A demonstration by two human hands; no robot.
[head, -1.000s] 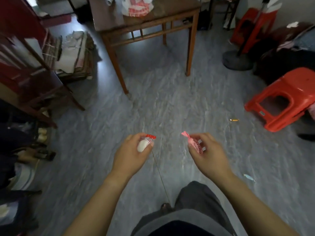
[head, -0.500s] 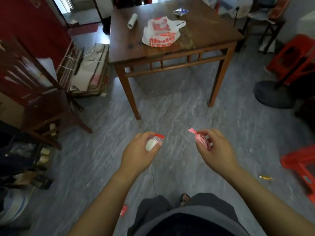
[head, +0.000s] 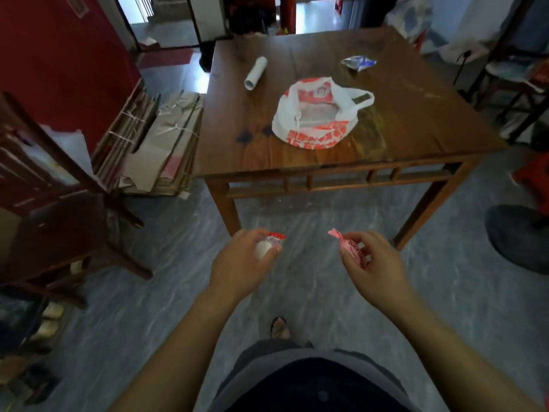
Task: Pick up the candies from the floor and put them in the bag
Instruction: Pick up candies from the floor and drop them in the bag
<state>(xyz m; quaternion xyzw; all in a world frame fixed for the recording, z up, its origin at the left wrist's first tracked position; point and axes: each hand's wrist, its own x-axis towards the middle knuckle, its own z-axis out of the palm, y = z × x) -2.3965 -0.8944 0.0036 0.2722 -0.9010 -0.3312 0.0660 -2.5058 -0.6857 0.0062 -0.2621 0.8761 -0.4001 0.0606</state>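
At about 7 o'clock from the bag, our left hand (head: 242,264) is closed around a white candy (head: 265,247) in a clear, red-tipped wrapper. At 5 o'clock, our right hand (head: 372,264) pinches a pink candy (head: 350,248). The red-and-white plastic bag (head: 316,113) lies open on the wooden table (head: 416,126), well apart from both.

Single view, head-mounted wide-angle, looking forward and steeply down from standing height. Bottom edge catches the wearer's own torso and one foot (head: 279,328); both forearms run up from the lower corners, left hand (head: 240,263) and right hand (head: 372,263) near frame centre, close to the lens. Wooden table (head: 416,120) fills the upper middle, seen from above across its near edge, farther off than the hands. Doorway at top edge. Strong barrel distortion and blur toward the borders. No second view, so no overlap.
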